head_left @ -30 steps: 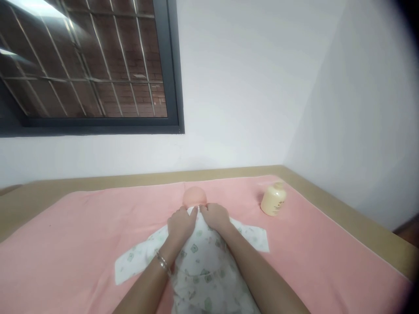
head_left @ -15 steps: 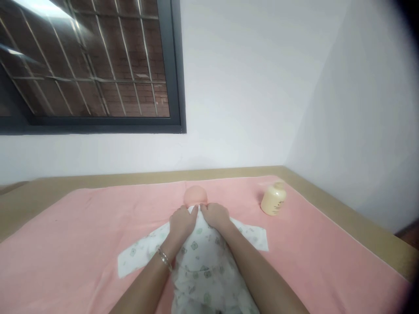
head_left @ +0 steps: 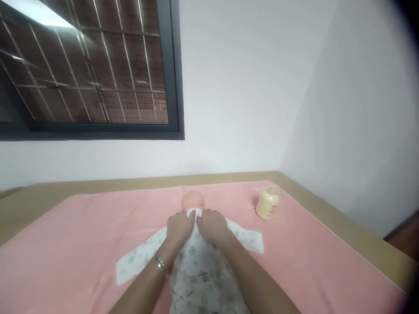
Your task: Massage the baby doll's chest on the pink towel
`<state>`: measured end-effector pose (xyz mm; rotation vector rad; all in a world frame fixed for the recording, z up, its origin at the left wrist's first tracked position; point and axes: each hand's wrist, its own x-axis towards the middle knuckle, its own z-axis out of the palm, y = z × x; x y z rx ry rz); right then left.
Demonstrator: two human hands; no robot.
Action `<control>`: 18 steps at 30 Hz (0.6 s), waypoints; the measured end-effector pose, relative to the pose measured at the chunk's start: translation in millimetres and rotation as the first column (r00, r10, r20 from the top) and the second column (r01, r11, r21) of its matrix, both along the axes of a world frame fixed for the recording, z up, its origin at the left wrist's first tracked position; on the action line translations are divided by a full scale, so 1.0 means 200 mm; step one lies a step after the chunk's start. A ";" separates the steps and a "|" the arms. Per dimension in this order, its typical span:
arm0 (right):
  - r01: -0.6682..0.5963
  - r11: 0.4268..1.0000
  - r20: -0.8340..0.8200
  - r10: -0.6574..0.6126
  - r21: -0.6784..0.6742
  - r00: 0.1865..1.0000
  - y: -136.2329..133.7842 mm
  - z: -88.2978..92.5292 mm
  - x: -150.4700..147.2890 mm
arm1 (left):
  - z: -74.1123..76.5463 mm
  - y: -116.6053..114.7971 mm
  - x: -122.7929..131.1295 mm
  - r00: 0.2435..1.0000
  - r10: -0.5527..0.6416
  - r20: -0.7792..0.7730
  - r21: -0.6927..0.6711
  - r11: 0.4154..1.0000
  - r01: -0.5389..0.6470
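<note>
A baby doll lies on a pink cloth, its round head [head_left: 193,200] at the far end. It wears a white baby garment [head_left: 196,261] with small green and grey prints, its long sleeves spread to both sides. My left hand [head_left: 180,226], with a bracelet on the wrist, is closed on the garment's left side near the neck. My right hand [head_left: 213,226] is closed on the opposite side of the neckline, close to the left one. Both thumbs lie toward the middle. The doll's face and the fingertips under the fabric are hidden.
The pink cloth [head_left: 294,261] covers most of a tan surface [head_left: 330,211]. A cream-coloured bottle [head_left: 267,204] stands to the right of the doll. Behind are a white wall [head_left: 245,87] and a dark-framed window [head_left: 173,87] with bars.
Both hands have slid slightly down from the doll's head, still holding the garment, and more of the white neckline shows. The view has tilted up a little.
</note>
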<state>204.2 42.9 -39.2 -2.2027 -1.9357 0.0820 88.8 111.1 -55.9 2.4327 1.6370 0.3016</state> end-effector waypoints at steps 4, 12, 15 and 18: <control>0.056 0.989 -0.289 -0.093 -0.135 0.953 0.07 -0.02 0.15 | -0.04 -0.21 0.01 0.988 -0.133 -0.085 0.185 0.972 0.147; 0.044 0.994 -0.144 -0.058 -0.099 0.988 -0.01 0.00 0.15 | 0.01 -0.14 0.00 0.995 -0.090 -0.034 0.111 0.990 0.093; 0.033 0.998 -0.117 -0.039 -0.053 0.992 -0.04 0.05 0.09 | 0.07 -0.03 -0.03 1.000 -0.026 -0.015 -0.062 0.998 0.025; 0.059 0.994 -0.192 -0.075 -0.089 0.979 -0.01 0.05 0.11 | 0.06 -0.05 -0.04 0.997 -0.013 -0.075 -0.030 0.999 0.011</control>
